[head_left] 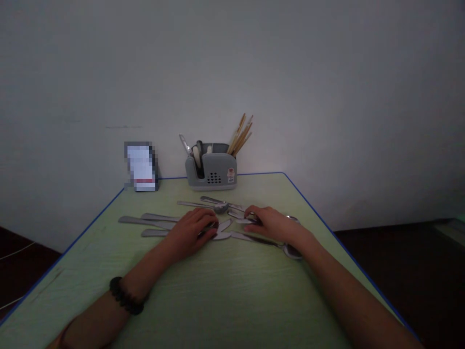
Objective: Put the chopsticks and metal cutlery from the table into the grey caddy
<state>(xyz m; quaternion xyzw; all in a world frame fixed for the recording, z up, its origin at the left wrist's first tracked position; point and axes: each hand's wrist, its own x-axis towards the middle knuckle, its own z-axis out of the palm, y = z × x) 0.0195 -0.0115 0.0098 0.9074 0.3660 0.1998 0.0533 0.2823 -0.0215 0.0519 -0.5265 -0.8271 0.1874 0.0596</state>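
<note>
My left hand (192, 230) lies curled over several table knives, its fingers and thumb bent around their middles. Their handles (135, 220) stick out to the left, and two blades (222, 236) show past my fingertips. What sits under the palm is hidden. To the right, my right hand (271, 223) closes its thumb and fingers around a spoon, whose handle (236, 214) points left; a bowl (292, 219) shows behind the wrist. Nearer me lies another spoon (291, 251), partly covered by my right forearm. Beyond both hands rests a further spoon (221, 208) beside another metal handle (210, 199).
A grey utensil holder (221, 169) with wooden chopsticks (241, 135) and other utensils stands at the table's back edge by the wall. A blurred-out phone-like screen (141, 166) leans at back left. The light green table (218, 300) has a blue edge.
</note>
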